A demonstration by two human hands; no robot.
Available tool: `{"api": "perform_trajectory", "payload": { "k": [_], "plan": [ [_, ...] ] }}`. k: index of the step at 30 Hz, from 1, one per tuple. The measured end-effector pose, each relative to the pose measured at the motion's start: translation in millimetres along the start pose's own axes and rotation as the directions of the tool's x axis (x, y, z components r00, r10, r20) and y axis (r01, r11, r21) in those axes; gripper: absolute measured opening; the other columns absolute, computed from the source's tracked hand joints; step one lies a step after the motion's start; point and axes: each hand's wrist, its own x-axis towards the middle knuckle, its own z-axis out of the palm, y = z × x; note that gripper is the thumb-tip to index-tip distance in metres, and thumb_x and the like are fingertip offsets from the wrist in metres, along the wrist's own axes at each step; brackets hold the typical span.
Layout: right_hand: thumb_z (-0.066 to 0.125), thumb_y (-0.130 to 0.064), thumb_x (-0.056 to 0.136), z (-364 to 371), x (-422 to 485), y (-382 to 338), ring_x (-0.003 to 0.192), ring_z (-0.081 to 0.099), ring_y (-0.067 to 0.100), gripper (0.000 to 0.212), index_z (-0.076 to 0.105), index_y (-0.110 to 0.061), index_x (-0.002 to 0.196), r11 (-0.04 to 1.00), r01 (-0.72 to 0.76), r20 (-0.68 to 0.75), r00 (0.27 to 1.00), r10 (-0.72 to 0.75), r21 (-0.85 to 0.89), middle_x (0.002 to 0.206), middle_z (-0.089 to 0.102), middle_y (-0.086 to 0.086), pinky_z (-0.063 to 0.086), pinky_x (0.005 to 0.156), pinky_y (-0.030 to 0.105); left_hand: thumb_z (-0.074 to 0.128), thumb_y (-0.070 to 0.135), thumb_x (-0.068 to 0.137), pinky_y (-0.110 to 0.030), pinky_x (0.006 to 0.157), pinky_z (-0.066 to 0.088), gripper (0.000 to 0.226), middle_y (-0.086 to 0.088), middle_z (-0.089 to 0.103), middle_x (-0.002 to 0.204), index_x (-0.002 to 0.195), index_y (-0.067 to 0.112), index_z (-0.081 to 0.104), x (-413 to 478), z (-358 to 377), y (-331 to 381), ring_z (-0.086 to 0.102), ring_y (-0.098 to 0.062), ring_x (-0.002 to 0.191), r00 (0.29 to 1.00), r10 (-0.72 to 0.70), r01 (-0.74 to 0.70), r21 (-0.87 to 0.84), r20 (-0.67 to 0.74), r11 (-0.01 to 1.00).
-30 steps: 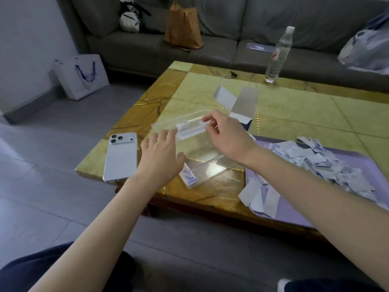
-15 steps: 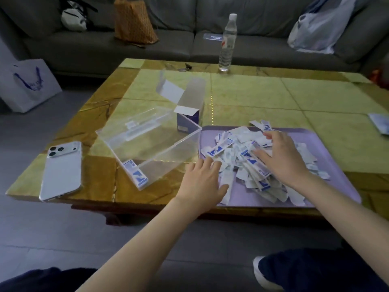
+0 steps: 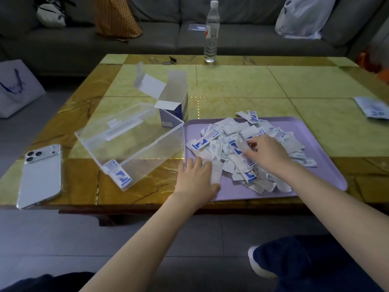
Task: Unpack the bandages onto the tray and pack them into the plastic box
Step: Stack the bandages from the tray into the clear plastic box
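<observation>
Table (image 3: pixel 231 85): left hand (image 3: pixel 196 175) flat, fingers spread on tray (image 3: pixel 328 165) edge; right hand (image 3: pixel 267 152) pinching bandages (image 3: pixel 227 144)

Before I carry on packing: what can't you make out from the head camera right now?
- Bandages: the count, and any lying under the pile on the tray.
- Right hand: fingers curl into the pile, so its grip is unclear.
- Left hand: palm down, hiding what is beneath it.
- Plastic box: print on the bandage inside is too small to read.
- Cardboard box: inside is hidden by its walls.
</observation>
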Motion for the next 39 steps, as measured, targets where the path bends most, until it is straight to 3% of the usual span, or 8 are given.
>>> {"api": "perform_trajectory", "payload": {
  "k": [3, 7, 13, 21, 25, 28, 32, 39],
  "plan": [
    [0.043, -0.012, 0.091, -5.3, -0.3, -2.2, 0.063, 0.042, 0.027, 0.036, 0.036, -0.013, 0.055, 1.0, -0.013, -0.098, 0.995, 0.011, -0.02, 0.06, 0.038, 0.003, 0.023, 0.047, 0.029, 0.046, 0.051, 0.088, -0.045, 0.102, 0.025, 0.06, -0.008, 0.035, 0.138, 0.136, 0.018, 0.035, 1.4, 0.3, 0.6, 0.031, -0.029, 0.125, 1.0, -0.015, 0.015, -0.015, 0.004, 1.0],
    [0.035, -0.024, 0.099, -4.2, -12.6, -16.8, 0.078, 0.051, 0.03, 0.035, 0.043, -0.014, 0.067, 0.991, 0.074, -0.127, 0.988, -0.088, -0.109, 0.077, 0.044, 0.005, 0.032, 0.059, 0.031, 0.046, 0.053, 0.087, -0.047, 0.1, 0.027, 0.062, -0.008, 0.034, 0.138, 0.138, 0.019, 0.033, 3.1, -0.2, 0.4, 0.03, -0.029, 0.126, 1.0, -0.025, 0.025, -0.026, 0.012, 0.999],
    [0.052, -0.052, 0.088, 14.8, -25.7, -34.9, 0.115, 0.044, 0.028, 0.056, 0.046, -0.011, 0.125, 0.934, 0.139, 0.095, 0.989, -0.113, -0.329, 0.125, 0.045, 0.009, 0.041, 0.087, 0.035, 0.047, 0.054, 0.086, -0.047, 0.097, 0.029, 0.062, -0.007, 0.034, 0.138, 0.137, 0.02, 0.035, 2.2, -1.6, 0.6, 0.031, -0.028, 0.126, 1.0, -0.029, 0.03, -0.027, 0.011, 0.999],
    [0.045, -0.016, 0.096, 5.6, -25.1, -30.0, 0.106, 0.05, 0.028, 0.016, 0.057, -0.01, 0.104, 0.948, 0.134, 0.03, 0.991, -0.131, -0.29, 0.112, 0.053, 0.008, 0.039, 0.071, 0.034, 0.048, 0.056, 0.086, -0.046, 0.097, 0.03, 0.063, -0.007, 0.035, 0.138, 0.137, 0.021, 0.035, 2.8, -2.6, -0.2, 0.031, -0.028, 0.126, 1.0, -0.022, 0.022, -0.024, 0.015, 0.999],
    [0.043, -0.048, 0.093, 8.3, -23.3, -29.1, 0.115, 0.042, 0.03, 0.046, 0.051, -0.009, 0.114, 0.951, 0.133, 0.162, 0.983, -0.09, -0.279, 0.124, 0.047, 0.01, 0.039, 0.092, 0.038, 0.049, 0.057, 0.085, -0.045, 0.096, 0.03, 0.063, -0.007, 0.036, 0.136, 0.135, 0.02, 0.037, 3.0, -2.7, -0.5, 0.031, -0.028, 0.125, 1.0, -0.024, 0.024, -0.01, 0.01, 1.0],
    [0.024, -0.044, 0.099, 13.3, -25.7, -30.8, 0.115, 0.041, 0.031, 0.048, 0.052, -0.01, 0.119, 0.977, 0.113, 0.109, 0.989, -0.095, -0.179, 0.127, 0.047, 0.011, 0.036, 0.096, 0.04, 0.05, 0.057, 0.085, -0.045, 0.094, 0.03, 0.062, -0.007, 0.036, 0.135, 0.134, 0.02, 0.038, 3.2, -3.0, -0.5, 0.032, -0.028, 0.124, 1.0, -0.024, 0.024, -0.013, 0.009, 1.0],
    [0.047, -0.027, 0.095, 11.4, -24.1, -28.7, 0.111, 0.046, 0.027, 0.03, 0.053, -0.013, 0.121, 0.995, 0.083, 0.015, 0.996, -0.083, -0.063, 0.121, 0.053, 0.008, 0.039, 0.091, 0.036, 0.05, 0.057, 0.085, -0.045, 0.096, 0.03, 0.064, -0.007, 0.036, 0.136, 0.135, 0.02, 0.037, 4.2, -2.7, -1.2, 0.032, -0.028, 0.125, 1.0, -0.02, 0.02, -0.02, 0.008, 1.0],
    [0.071, -0.028, 0.08, 10.1, -21.0, -31.4, 0.107, 0.053, 0.024, 0.048, 0.051, -0.008, 0.119, 0.998, -0.017, 0.1, 0.995, 0.011, 0.061, 0.118, 0.058, 0.007, 0.037, 0.077, 0.029, 0.051, 0.057, 0.083, -0.046, 0.095, 0.03, 0.063, -0.008, 0.036, 0.135, 0.133, 0.02, 0.038, 6.3, -1.9, -1.7, 0.031, -0.028, 0.124, 1.0, -0.026, 0.026, -0.022, 0.014, 0.999]
  ]
}}
